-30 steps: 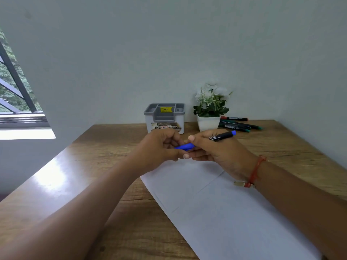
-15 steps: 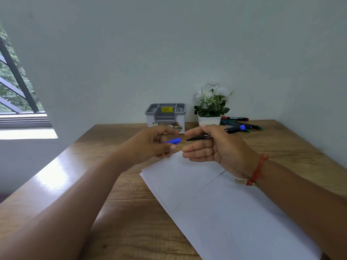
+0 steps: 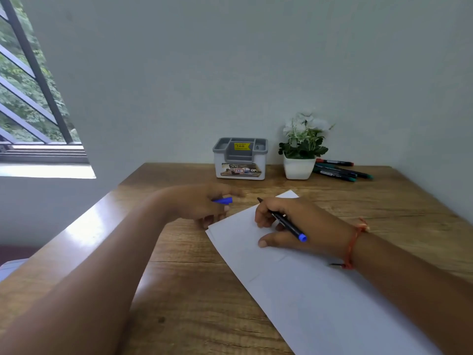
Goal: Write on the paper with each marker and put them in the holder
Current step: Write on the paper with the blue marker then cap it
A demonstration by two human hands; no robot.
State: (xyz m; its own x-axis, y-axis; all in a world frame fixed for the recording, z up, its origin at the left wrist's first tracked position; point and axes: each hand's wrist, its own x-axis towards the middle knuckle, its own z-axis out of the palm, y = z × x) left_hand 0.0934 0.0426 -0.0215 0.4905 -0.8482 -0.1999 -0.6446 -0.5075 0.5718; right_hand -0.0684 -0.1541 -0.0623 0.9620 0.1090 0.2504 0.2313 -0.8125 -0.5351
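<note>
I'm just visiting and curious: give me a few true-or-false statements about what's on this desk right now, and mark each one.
1. The right hand holds an uncapped marker over the paper. True.
2. The left hand holds a blue cap. True.
3. The holder is full of markers. False: no markers show in it.
4. Spare markers lie left of the holder. False: they lie right of the plant pot.

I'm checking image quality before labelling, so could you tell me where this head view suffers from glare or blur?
Head view: window light leaves a bright glare patch on the table at its left edge; the left hand with the blue cap is motion-blurred; the right hand and marker look sharper.
</note>
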